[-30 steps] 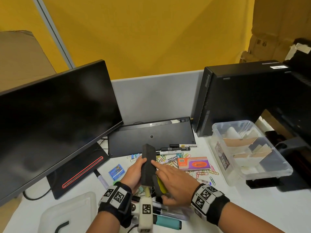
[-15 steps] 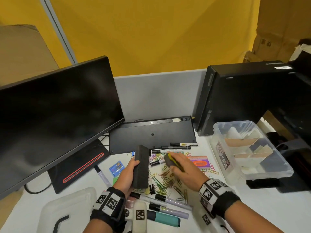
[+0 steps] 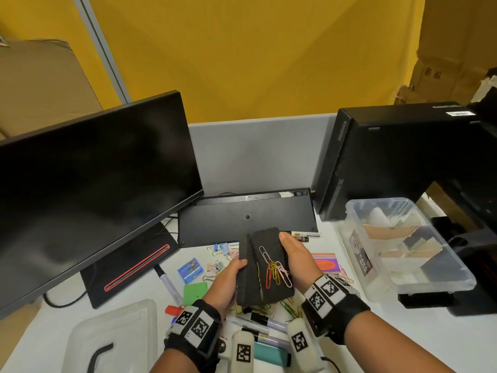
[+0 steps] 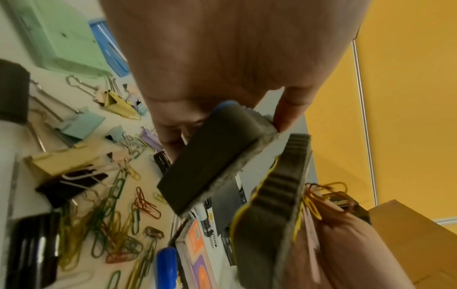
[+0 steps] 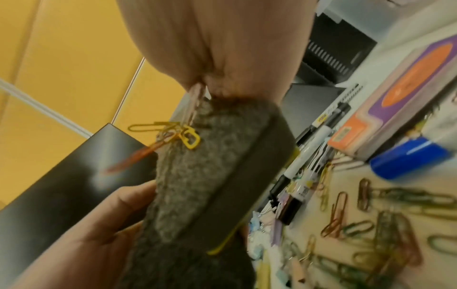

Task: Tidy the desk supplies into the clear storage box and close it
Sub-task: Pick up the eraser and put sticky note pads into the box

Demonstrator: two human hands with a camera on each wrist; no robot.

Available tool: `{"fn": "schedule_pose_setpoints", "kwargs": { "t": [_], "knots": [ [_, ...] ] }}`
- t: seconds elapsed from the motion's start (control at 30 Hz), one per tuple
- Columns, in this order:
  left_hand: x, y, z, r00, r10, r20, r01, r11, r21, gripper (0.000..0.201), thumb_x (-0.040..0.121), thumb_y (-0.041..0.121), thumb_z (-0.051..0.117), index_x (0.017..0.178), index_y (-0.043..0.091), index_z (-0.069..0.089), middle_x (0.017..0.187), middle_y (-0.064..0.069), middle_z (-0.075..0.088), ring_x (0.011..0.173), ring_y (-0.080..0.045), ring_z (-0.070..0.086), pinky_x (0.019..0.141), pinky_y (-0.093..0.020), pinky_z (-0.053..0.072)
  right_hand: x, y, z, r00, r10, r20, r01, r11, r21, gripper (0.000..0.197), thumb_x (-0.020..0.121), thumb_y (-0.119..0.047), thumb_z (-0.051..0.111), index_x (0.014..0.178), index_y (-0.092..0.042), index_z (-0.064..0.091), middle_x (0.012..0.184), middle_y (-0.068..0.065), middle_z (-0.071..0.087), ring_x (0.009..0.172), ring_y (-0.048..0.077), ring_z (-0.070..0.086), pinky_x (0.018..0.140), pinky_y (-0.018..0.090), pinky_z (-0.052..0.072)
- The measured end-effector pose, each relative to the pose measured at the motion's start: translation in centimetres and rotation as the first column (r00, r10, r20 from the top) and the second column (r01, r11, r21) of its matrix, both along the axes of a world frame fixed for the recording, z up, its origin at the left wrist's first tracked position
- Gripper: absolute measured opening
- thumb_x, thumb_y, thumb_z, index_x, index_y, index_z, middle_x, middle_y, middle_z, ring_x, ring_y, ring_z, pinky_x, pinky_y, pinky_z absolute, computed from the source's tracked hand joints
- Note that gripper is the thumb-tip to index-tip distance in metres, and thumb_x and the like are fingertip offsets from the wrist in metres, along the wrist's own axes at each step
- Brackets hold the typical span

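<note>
Two black felt erasers are held side by side above the desk. My left hand [image 3: 231, 275] grips the left eraser [image 3: 246, 267], also seen as eraser [image 4: 212, 162]. My right hand [image 3: 295, 254] grips the right eraser [image 3: 277, 286], felt face up, with a bunch of coloured paper clips [image 3: 274, 270] clinging to it. The right wrist view shows that eraser [image 5: 210, 176] and its clips [image 5: 173, 133]. The clear storage box [image 3: 352, 211] stands open at the right, holding paper pieces. Its lid [image 3: 113, 337] lies at the bottom left.
Loose paper clips [image 4: 116, 224], binder clips [image 3: 220, 250], markers [image 3: 168, 281], a teal highlighter [image 3: 271, 356], a blue pin box [image 3: 189, 270], a green card [image 3: 195, 290] and an orange-purple box [image 3: 325, 262] litter the desk. Monitor [image 3: 88, 184], keyboard [image 3: 247, 216] and PC tower [image 3: 390, 157] stand behind.
My right hand had swung its eraser out to the right over the clips. It is now back beside the left eraser, felt face up with paper clips on it.
</note>
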State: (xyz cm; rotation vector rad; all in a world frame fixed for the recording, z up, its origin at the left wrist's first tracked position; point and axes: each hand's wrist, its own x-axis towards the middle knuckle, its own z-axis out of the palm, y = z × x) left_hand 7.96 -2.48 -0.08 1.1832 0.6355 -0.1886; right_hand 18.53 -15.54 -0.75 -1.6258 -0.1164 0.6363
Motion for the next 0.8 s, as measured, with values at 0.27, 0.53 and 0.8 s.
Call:
{"fn": "schedule_pose_setpoints", "kwargs": {
  "t": [0.27,0.53,0.8],
  "knots": [
    [0.3,-0.3,-0.2,0.995,0.042,0.093,-0.026,0.986,-0.166,0.048,0.09,0.045,0.049,0.126,0.014,0.055,0.117,-0.017,0.066,0.11,-0.032,0.062,0.098,-0.047,0.047,-0.6,1.8,0.2,0.977,0.014,-0.214,0.037,0.971,0.235,0.033,0.1,-0.028,0.041,0.114,-0.007,0.061,0.112,0.021,0.064,0.106,0.035,0.062,0.098,0.053,0.046],
    [0.1,-0.2,-0.6,0.978,0.13,0.165,-0.076,0.951,-0.299,0.049,0.089,0.038,0.052,0.13,0.011,0.052,0.121,-0.021,0.063,0.114,-0.034,0.06,0.099,-0.05,0.046,-0.7,2.6,0.4,0.994,0.073,-0.076,-0.058,0.982,0.18,0.017,0.097,-0.019,0.05,0.113,-0.015,0.052,0.107,0.019,0.06,0.089,0.026,0.064,0.085,0.043,0.054],
    [-0.2,1.4,-0.9,0.968,0.204,0.148,-0.144,0.93,-0.338,0.055,0.085,0.044,0.053,0.13,0.012,0.053,0.122,-0.021,0.062,0.113,-0.034,0.06,0.092,-0.049,0.05,-3.2,0.4,0.8,0.78,0.257,0.571,-0.179,0.965,-0.191,0.022,0.096,-0.027,0.05,0.118,-0.025,0.049,0.114,-0.01,0.044,0.1,-0.003,0.048,0.081,0.009,0.043]
  ]
}}
